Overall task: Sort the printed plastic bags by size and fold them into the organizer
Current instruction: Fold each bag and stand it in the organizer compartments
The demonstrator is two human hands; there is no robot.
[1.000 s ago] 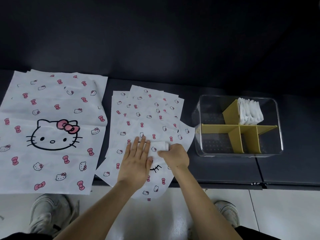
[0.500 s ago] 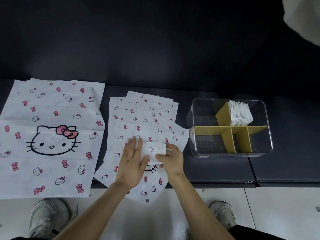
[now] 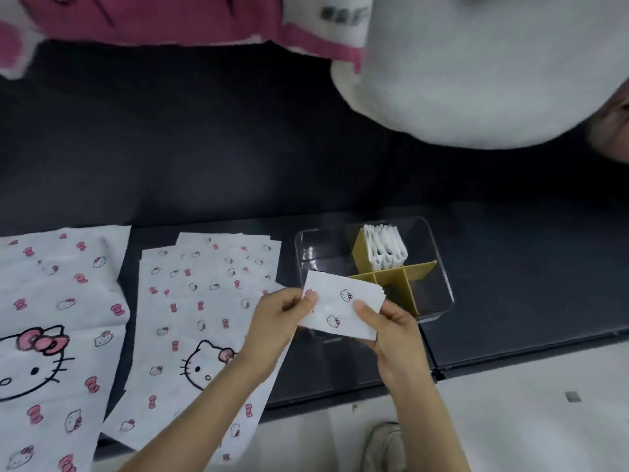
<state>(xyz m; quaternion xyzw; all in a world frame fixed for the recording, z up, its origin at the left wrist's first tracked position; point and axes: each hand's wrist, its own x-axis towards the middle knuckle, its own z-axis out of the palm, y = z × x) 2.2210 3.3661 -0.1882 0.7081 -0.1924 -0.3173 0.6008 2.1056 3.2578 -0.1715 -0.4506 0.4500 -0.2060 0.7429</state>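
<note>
Our left hand and right hand pinch a folded white cat-print plastic bag; the clear plastic organizer, its yellow dividers crossed, holds upright folded white bags at one o'clock.

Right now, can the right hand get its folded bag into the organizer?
Probably yes: the right hand holds the bag right by the open-topped organizer, with nothing between. The left hand grips it too.

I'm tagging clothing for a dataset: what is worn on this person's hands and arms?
Nothing visible. The left hand and right hand are bare: no gloves, rings or watch. The left forearm and right forearm are uncovered to the frame's edge; no sleeve shows.
</note>
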